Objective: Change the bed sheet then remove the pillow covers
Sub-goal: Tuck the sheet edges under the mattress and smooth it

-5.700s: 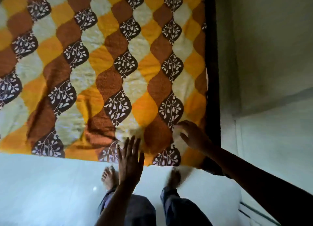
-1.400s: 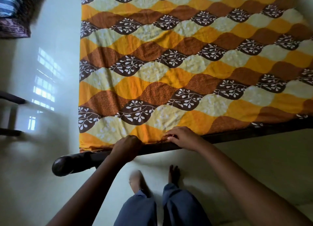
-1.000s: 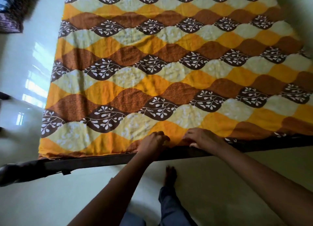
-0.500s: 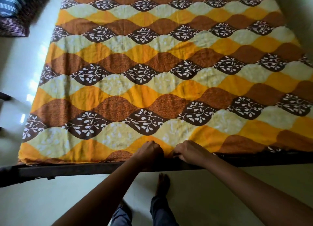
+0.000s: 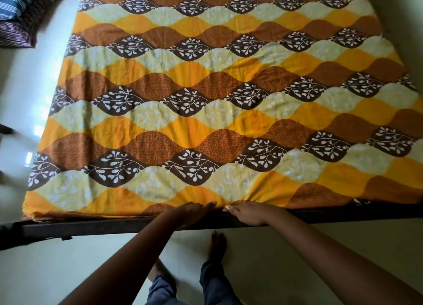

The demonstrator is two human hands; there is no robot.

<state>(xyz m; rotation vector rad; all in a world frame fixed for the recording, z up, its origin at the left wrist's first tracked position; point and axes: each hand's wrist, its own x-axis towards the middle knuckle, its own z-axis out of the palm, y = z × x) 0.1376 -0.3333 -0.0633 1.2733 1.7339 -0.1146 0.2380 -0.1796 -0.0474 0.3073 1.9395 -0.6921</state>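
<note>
**No readable text**

No word, number, brand or sign can be read anywhere in the frame. The bed sheet [image 5: 206, 126] carries only a print of wavy orange, brown and cream bands with white leaf sprigs, and no lettering. The striped pillow [image 5: 12, 1] at the upper left of the frame is blurred, so any small tag on it would probably be too soft to make out.

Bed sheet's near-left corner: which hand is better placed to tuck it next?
Probably the left hand: it sits at the near edge of the bed sheet on the side of that corner, while the right hand lies just beyond it, farther off.
</note>
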